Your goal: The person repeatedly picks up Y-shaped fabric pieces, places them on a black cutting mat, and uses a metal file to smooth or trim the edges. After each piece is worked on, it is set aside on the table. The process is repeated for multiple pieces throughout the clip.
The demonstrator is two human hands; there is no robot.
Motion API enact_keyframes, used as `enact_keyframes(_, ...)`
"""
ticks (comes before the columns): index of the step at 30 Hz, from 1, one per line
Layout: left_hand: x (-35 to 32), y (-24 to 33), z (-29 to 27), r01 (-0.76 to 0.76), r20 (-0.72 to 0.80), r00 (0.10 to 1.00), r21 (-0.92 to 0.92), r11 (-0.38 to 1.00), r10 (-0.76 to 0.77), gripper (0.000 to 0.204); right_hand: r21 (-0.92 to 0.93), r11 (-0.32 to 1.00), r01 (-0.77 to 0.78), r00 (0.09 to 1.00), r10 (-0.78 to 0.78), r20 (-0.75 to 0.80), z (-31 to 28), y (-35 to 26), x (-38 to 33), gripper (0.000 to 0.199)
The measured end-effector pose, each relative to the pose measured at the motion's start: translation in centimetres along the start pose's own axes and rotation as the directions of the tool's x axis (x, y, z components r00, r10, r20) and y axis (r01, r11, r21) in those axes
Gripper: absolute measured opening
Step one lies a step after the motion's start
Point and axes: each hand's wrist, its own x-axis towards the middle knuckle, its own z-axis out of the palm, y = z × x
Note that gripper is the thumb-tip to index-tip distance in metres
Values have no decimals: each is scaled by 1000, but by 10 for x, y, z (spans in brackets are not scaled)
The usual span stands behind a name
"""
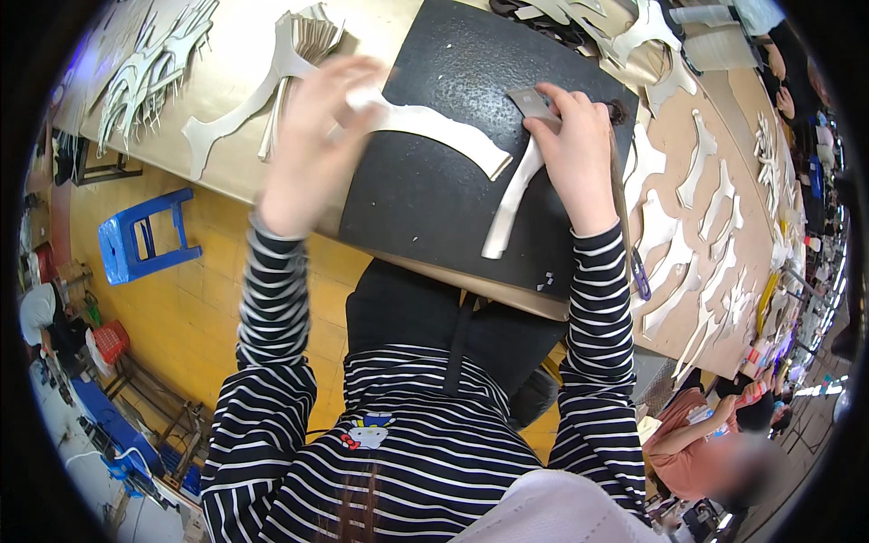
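On a black board (434, 199) lies a curved white leather-like piece (434, 125), its left end partly hidden by my left hand. My left hand (317, 136) is above the board's left edge, smeared by motion, and whether it grips the piece is unclear. My right hand (579, 149) is closed on a small flat grey metal blade (532, 104), between thumb and fingers, over the board's right side. Below the blade, a narrow white strip (511, 204) slants toward the near edge, its upper end under my right hand.
A stack of cut pieces (312, 38) and a heap of white pieces (149, 77) lie at the left. Several white pieces (665, 226) are spread at right, near purple-handled scissors (641, 274). A blue stool (136, 237) stands on the floor. A co-worker (697, 443) sits at right.
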Motion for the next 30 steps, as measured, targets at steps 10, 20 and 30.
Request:
enact_keyframes(10,-10,101,52,400,557,826,-482,780,-80,34,818,405,-409,829,540,147,-101,-28,-91,27)
enact_keyframes(20,18,79,60,-259,195,944,-52,964,265,39,475,811,-342,803,-11,597,-68,-39,-123,20)
enact_keyframes(30,4,31,85,-123,171,978,26,992,117,20,774,263,-576,774,481,412,-36,-23,-88,18)
